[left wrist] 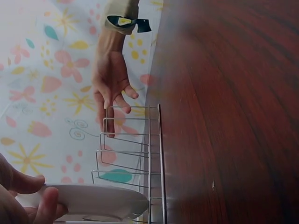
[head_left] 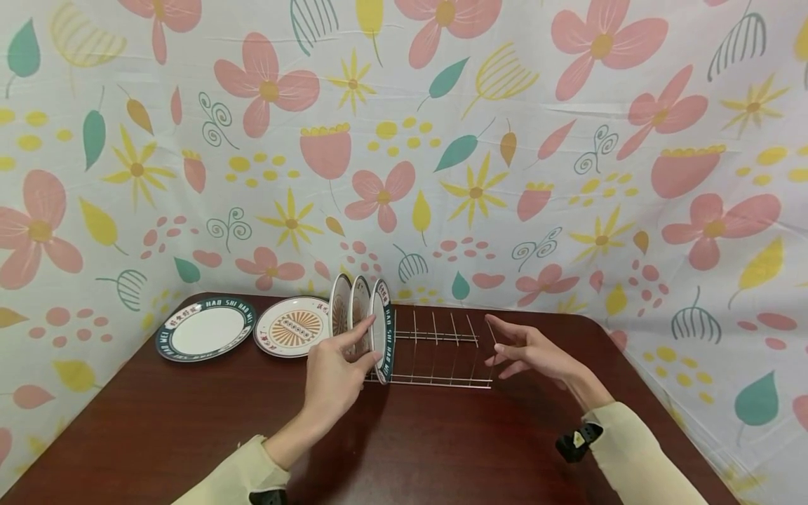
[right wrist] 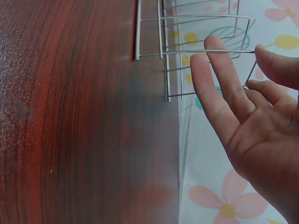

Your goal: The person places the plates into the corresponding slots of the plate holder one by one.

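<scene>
Dark red-brown surface (head_left: 442, 449), streaked with darker grain, rounded at both far corners. Beyond it and along both sides, white cloth (head_left: 404, 91), faintly creased. Printed with pink flowers (head_left: 268, 88), spiky yellow blooms (head_left: 476, 191), teal leaves (head_left: 457, 152), yellow-topped pink tulips (head_left: 325, 151), yellow dots (head_left: 387, 130) and pink dots (head_left: 57, 316). In the left wrist view, a small pale fleck (left wrist: 213, 185) on the surface; in the right wrist view, a tiny pale speck (right wrist: 50, 171).

middle upright plate (head_left: 359, 301) part-hidden, sleeves (head_left: 640, 459) cropped
</scene>
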Motion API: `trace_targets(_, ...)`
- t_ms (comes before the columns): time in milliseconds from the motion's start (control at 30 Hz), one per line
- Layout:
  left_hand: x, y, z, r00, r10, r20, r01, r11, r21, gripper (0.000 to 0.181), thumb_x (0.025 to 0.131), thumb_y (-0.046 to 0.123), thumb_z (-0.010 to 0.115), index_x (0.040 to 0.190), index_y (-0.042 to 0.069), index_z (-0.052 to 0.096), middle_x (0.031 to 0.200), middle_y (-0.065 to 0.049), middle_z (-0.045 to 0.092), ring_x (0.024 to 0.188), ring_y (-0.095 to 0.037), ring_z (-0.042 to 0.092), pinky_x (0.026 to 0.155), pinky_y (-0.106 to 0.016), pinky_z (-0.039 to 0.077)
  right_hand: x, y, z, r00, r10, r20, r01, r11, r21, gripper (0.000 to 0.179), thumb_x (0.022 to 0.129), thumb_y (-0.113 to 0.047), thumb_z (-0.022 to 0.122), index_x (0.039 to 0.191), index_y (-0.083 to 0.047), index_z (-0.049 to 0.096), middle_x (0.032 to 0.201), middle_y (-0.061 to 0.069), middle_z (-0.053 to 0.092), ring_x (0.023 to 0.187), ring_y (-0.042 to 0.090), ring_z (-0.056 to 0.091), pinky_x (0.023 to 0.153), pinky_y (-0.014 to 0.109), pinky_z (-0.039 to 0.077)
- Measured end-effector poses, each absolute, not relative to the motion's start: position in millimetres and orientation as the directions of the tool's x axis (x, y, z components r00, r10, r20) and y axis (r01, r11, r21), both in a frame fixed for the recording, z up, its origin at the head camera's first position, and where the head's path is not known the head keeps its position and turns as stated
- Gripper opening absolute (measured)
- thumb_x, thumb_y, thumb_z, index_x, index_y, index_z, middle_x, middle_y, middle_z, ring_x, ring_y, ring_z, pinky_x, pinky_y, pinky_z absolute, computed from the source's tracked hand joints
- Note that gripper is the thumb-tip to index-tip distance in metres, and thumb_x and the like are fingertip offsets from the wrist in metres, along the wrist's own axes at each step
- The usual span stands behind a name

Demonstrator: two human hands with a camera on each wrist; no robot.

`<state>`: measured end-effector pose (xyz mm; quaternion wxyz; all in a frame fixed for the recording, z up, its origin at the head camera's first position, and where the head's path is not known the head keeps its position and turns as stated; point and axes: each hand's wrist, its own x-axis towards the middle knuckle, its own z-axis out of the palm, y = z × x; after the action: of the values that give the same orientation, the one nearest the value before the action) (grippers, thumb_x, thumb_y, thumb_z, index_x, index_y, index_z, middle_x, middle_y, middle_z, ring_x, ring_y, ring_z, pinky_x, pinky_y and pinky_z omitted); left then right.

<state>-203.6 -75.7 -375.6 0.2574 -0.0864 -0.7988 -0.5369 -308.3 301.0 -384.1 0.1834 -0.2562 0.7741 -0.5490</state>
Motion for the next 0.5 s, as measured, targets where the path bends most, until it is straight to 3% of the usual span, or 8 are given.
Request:
trace_targets(267,-209.5,-73.9,-376.9,-0.823,-0.146,0.55,0.419,0.498,0.759,0.058,0.078,0.005,0.091,0.13,0.027,0.078,0.041,0.014,0.045,0.037,0.004,0.027,0.037,-0.022,0.027,-308.4,301.4,-385.1,-0.794,-0.608,0.013,-0.211,0.255,-0.944,0.073,0.11,-0.009,0.055,0.167,0.002,0.01,0.172,0.026,0.01,0.113,0.04,0.07,0.085,0.056,0.061)
trace_targets(500,-210.8,-72.6,-377.5,-0.815,-0.158,0.557,0.412,0.517,0.75,0.056,0.078,0.007,0.092,0.128,0.027,0.079,0.041,0.016,0.044,0.038,0.003,0.025,0.037,-0.026,0.028,-308.9,301.8,-385.3,-0.791,-0.611,0.018,-0.215,0.251,-0.944,0.072,0.11,-0.009,0.055,0.167,0.001,0.011,0.172,0.026,0.009,0.113,0.039,0.07,0.085,0.056,0.061)
